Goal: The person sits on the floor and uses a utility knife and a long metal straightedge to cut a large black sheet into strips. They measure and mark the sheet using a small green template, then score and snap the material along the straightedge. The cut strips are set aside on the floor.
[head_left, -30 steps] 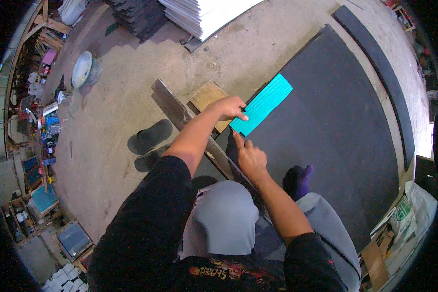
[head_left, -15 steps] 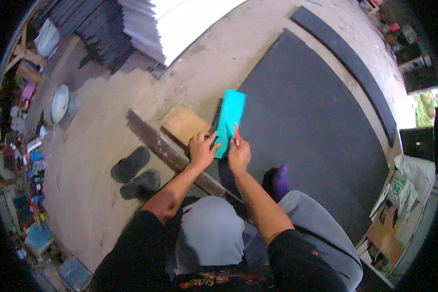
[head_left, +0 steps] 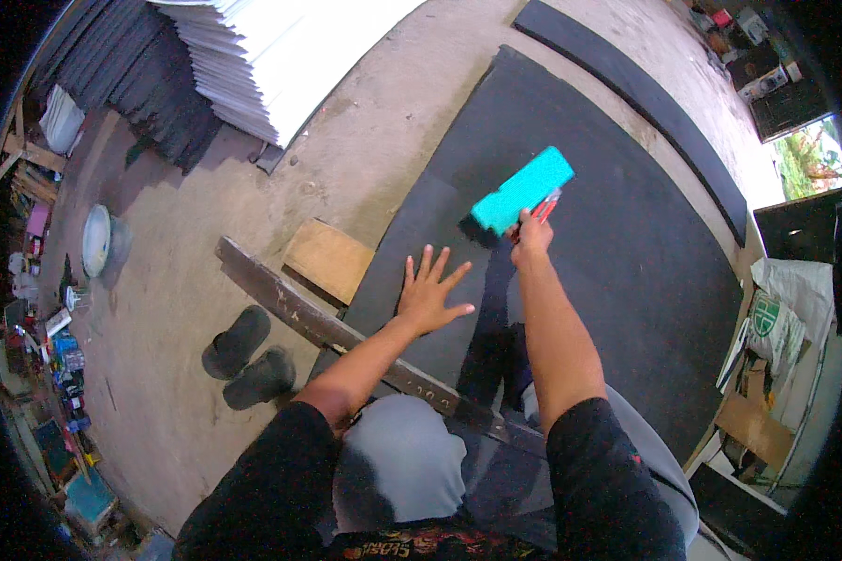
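Observation:
My right hand grips a flat turquoise rectangular piece by its near edge, together with a slim red tool whose kind I cannot make out. The piece has a small notch at its left edge and is held over a large black sheet, casting a shadow on it. With fingers spread wide, my left hand rests on the left part of the same sheet, empty. Below that forearm runs a long dark wooden bar, with my knee near it.
A wooden block lies beside the bar, left of the sheet. Dark slippers are on the floor. Stacked white sheets stand at the far left, and a black strip lies beyond the sheet. White sacks are at the right.
My right hand has carried the turquoise piece and red tool right and farther away, tilting the piece rightward. My left hand has let go of the piece and spread on the black sheet.

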Demonstrator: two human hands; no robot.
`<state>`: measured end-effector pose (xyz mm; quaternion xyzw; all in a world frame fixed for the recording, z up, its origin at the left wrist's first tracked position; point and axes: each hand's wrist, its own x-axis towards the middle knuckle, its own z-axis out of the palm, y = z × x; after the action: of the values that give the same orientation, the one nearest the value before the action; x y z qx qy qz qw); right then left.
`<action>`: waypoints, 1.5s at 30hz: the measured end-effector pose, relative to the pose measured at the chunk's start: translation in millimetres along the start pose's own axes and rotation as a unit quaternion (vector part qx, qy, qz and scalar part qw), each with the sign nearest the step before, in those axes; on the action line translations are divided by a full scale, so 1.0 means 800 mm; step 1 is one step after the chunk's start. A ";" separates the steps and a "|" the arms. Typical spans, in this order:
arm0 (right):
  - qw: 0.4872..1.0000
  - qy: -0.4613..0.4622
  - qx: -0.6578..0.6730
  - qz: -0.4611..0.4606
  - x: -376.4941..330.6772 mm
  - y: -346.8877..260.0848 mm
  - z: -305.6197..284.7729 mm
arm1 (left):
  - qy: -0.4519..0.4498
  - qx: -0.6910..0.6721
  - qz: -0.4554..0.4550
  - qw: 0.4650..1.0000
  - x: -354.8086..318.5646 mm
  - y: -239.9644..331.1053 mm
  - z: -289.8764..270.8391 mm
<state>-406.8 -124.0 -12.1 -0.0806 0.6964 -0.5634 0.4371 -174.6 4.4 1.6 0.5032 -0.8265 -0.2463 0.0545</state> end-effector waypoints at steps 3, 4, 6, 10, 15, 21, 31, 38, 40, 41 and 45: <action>0.999 0.004 0.049 0.018 0.002 -0.008 0.001 | -0.042 0.034 0.022 0.998 -0.002 0.003 -0.003; 1.000 -0.005 0.001 -0.005 0.002 0.002 -0.010 | -0.047 0.043 0.026 0.998 -0.001 0.005 -0.005; 0.968 0.009 -0.224 -0.115 0.021 0.030 -0.064 | -0.054 0.040 0.044 0.997 0.012 0.028 -0.002; 0.858 0.011 -0.480 -0.181 -0.100 0.081 -0.091 | -0.067 0.053 0.013 0.996 0.002 0.011 -0.009; 0.840 -0.050 -0.514 -0.166 -0.196 0.081 -0.169 | -0.032 0.047 0.015 0.998 0.002 0.000 -0.006; 0.825 -0.108 -0.530 -0.163 -0.217 0.085 -0.246 | -0.039 0.058 0.017 0.997 0.013 0.010 0.000; 0.757 -0.223 -0.591 -0.168 -0.204 0.051 -0.331 | -0.068 0.078 0.001 0.995 0.002 0.024 0.007; 0.707 -0.301 -0.621 -0.155 -0.224 0.049 -0.475 | -0.053 0.140 0.134 0.980 -0.098 0.058 0.056; 0.689 -0.312 -0.633 -0.166 -0.235 0.046 -0.540 | -0.177 0.112 0.165 0.964 -0.138 0.120 0.034; 0.680 -0.318 -0.642 -0.157 -0.243 0.044 -0.566 | -0.207 0.116 0.192 0.952 -0.156 0.144 0.020; 0.640 -0.344 -0.669 -0.157 -0.275 0.035 -0.636 | -0.187 0.174 0.208 0.944 -0.202 0.126 0.060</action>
<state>-619.3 382.3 69.1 -0.6469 0.6597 0.0643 0.3771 -192.8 197.6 31.7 0.2667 -0.9381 -0.1718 -0.1389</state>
